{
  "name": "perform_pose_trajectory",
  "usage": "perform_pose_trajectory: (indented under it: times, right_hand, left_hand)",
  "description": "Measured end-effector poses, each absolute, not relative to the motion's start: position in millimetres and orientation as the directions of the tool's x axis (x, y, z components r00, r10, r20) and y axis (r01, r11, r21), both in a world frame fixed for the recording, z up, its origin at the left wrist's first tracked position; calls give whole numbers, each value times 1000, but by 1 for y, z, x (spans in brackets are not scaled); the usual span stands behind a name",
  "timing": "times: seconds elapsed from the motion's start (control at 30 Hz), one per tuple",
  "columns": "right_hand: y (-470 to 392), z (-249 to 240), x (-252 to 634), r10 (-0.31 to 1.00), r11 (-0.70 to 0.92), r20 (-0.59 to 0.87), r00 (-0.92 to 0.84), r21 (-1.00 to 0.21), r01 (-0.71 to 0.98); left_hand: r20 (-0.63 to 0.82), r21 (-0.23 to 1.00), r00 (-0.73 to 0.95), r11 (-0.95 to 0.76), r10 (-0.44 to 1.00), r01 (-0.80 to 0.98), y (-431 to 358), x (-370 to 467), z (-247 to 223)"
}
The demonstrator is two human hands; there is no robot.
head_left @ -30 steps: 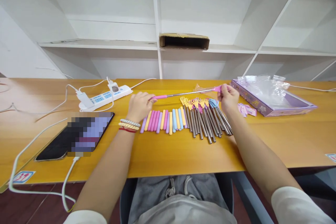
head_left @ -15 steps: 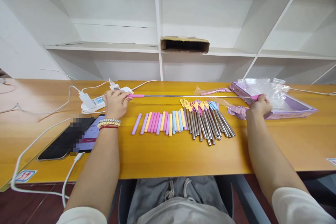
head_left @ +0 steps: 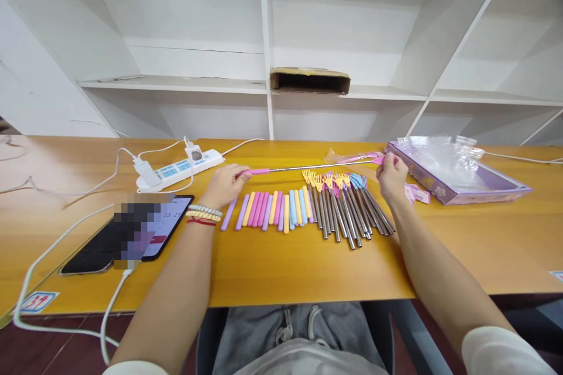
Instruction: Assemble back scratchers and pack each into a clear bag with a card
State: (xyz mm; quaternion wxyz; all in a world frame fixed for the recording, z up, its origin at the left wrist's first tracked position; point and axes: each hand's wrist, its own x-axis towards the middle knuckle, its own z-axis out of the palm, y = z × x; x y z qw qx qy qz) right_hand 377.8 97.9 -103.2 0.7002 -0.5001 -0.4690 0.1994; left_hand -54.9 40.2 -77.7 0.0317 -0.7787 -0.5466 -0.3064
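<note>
Gripping the pink telescopic back scratcher (head_left: 316, 166) at both ends, with the left hand (head_left: 226, 185) curling round its pink handle (head_left: 258, 171) and the right hand (head_left: 393, 178) pinching at its pink head (head_left: 377, 160). Showing no open gap between thumb and fingers on the left; hiding some fingertips on the right, but seeming to be closing fully on the head there too. Spanning the space straight between the two hands with a slim metal rod, running left to right, roughly along the front edge of the table (head_left: 308, 275), and slanting slightly upward in view toward the right. Stretching rightward from the left fingers and leftward from the right ones, so leaving neither hand nearer than the other. Passing beyond the row of coloured handles (head_left: 258, 209) and just beyond the claw heads of the bunched back scratchers (head_left: 347, 211), crossing the general line of both at a steep angle, seemingly above the wood, though not revealing how high. Pointing its head toward the purple tray (head_left: 426, 184), past the right hand, and running just in front of a bagged pink piece (head_left: 354, 157) near that end.
</note>
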Motion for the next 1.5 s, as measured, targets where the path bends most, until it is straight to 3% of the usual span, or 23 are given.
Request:
perform_pose_trajectory:
  times: [0.17,0.3,0.5,0.63,0.8,0.93,1.13,1.33,1.5]
  right_hand:
    - [68,-95,315,805,437,518,290,-847,302]
    - [47,-93,279,884,437,463,67,-868,233]
    - [41,-90,275,866,478,499,24,-842,250]
    - [41,-84,280,898,439,438,-45,-898,28]
    - [34,-82,271,938,273,317,-138,-924,-269]
    - [27,-92,264,960,184,250,-129,-904,-386]
    - [17,-110,255,926,137,221,-305,-952,-274]
    - [11,-112,255,885,415,396,-245,-910,28]
    - [3,-106,250,876,438,399,-271,-894,98]
  left_hand:
    - [515,269,264,-446,816,854,28,-15,-75]
    - [411,278,407,-538,815,796,13,23,-71]
    - [412,329,386,-530,825,782,6,45,-74]
    - [455,375,361,-543,814,752,9,43,-80]
    - [466,421,335,-538,819,730,7,50,-85]
    - [454,419,365,-557,813,717,3,57,-86]
    - [452,265,472,-620,757,739,-1,62,-83]
    - [501,94,548,-672,670,735,2,60,-86]
    - [515,134,567,-713,643,688,-3,67,-89]
